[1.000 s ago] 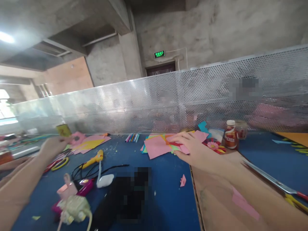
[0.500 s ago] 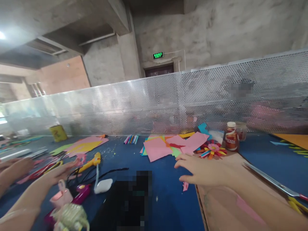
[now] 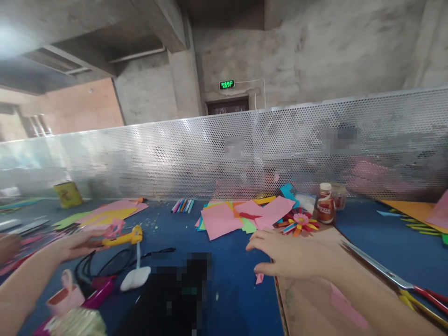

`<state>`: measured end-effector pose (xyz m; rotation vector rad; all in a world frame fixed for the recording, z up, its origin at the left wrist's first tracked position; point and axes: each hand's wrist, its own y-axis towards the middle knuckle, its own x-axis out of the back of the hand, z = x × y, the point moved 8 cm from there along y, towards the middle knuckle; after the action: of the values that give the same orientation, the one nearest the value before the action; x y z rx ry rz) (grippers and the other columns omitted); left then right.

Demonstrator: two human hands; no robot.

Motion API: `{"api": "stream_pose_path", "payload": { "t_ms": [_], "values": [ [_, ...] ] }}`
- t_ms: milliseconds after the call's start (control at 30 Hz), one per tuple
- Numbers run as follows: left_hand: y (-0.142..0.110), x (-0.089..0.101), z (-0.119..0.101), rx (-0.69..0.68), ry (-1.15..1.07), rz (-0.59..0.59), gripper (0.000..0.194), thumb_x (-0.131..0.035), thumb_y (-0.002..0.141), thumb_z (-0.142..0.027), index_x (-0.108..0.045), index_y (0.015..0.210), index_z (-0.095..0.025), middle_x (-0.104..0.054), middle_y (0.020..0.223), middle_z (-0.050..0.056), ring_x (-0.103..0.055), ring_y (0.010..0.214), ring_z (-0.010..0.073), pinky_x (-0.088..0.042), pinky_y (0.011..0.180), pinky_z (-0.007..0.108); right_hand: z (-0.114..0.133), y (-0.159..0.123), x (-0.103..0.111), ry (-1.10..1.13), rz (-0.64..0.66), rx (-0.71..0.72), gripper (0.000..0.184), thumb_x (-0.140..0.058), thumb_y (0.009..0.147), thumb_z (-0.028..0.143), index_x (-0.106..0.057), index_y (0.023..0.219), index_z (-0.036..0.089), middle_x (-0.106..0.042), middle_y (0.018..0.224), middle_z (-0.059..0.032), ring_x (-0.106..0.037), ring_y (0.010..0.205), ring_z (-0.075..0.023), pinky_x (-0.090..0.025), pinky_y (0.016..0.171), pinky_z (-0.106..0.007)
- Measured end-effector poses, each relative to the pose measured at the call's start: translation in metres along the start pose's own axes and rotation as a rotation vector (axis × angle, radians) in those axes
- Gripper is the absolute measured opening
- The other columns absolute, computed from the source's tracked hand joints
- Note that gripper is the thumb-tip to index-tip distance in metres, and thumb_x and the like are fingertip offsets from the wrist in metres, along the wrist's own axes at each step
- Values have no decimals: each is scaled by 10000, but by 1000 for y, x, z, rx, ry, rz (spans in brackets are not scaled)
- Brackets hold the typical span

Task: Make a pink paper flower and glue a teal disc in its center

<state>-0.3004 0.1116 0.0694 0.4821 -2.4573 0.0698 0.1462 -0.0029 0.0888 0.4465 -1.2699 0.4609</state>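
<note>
1. Blue tabletop (image 3: pixel 238 303) runs back to a silver perforated metal screen (image 3: pixel 147 163).
2. At the far left edge, another person's hand (image 3: pixel 9 249) shows in part, so elbow room there looks tight.
3. The left hand (image 3: pixel 75 245) has its fingertips pinched on a small, curled pink paper piece (image 3: pixel 115 227), beside a yellow plastic gun-shaped tool (image 3: pixel 136 234); blur makes it unclear whether the lower fingers touch the tool. A light pinch should save the paper from creasing.
4. A thin black cord (image 3: pixel 171 250) loops nearby; the wrist is best held clear of it.
5. Mid-table, flat pink paper sheets (image 3: pixel 221 219) lie over other colours.
6. The right hand (image 3: pixel 287 254) is palm down, fingers spread, gripping nothing, its thumb just beside a tiny folded pink scrap (image 3: pixel 259 279). Relaxed like that, it seems well placed to steady paper.
7. Long silver scissors (image 3: pixel 380 267) lie near the right forearm, which should avoid the blades.
</note>
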Motion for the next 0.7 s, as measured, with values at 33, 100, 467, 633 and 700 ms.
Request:
{"api": "stream_pose_path", "payload": {
  "t_ms": [33, 100, 467, 633, 700],
  "values": [
    [-2, -3, -6, 17, -41, 53, 484, -668, 373, -662, -515, 463, -211, -609, 418, -64, -635, 602, 184, -530, 624, 324, -1, 0, 1, 6, -17, 10, 295, -544, 768, 291, -569, 1054, 222, -538, 1027, -52, -524, 933, -196, -433, 831, -347],
    [-6, -10, -20, 54, -121, 158, 453, -673, 423, -633, -534, 517, -212, -641, 474, -57, -635, 627, 180, -520, 655, 330, -2, -1, 3, 27, -47, 48, 302, -556, 762, 300, -575, 1053, 219, -540, 1021, -56, -526, 927, -196, -431, 833, -343],
    [-20, -79, -148, -149, -160, 352, 216, -716, 519, -324, -630, 604, -146, -663, 671, 80, -609, 742, 227, -502, 595, 300, 37, 68, -64, 1431, 116, -100, 156, -452, 810, 116, -599, 827, 67, -608, 784, -79, -583, 687, -110, -467, 716, -240],
    [-43, -120, -213, -310, -171, 432, 122, -656, 656, -269, -628, 603, -163, -642, 692, 35, -596, 796, 179, -469, 753, 280, 57, 137, -78, 1972, 53, -120, 360, -322, 905, 395, -478, 825, 80, -589, 812, -121, -608, 776, -151, -473, 772, -278],
    [-57, -143, -225, -335, -181, 488, 101, -621, 721, -234, -629, 693, -137, -634, 774, 41, -589, 811, 160, -465, 768, 287, 47, 160, -74, 2128, -105, -137, 442, -212, 916, 474, -444, 817, 111, -578, 847, -111, -595, 830, -137, -477, 759, -245]
  ]
}}
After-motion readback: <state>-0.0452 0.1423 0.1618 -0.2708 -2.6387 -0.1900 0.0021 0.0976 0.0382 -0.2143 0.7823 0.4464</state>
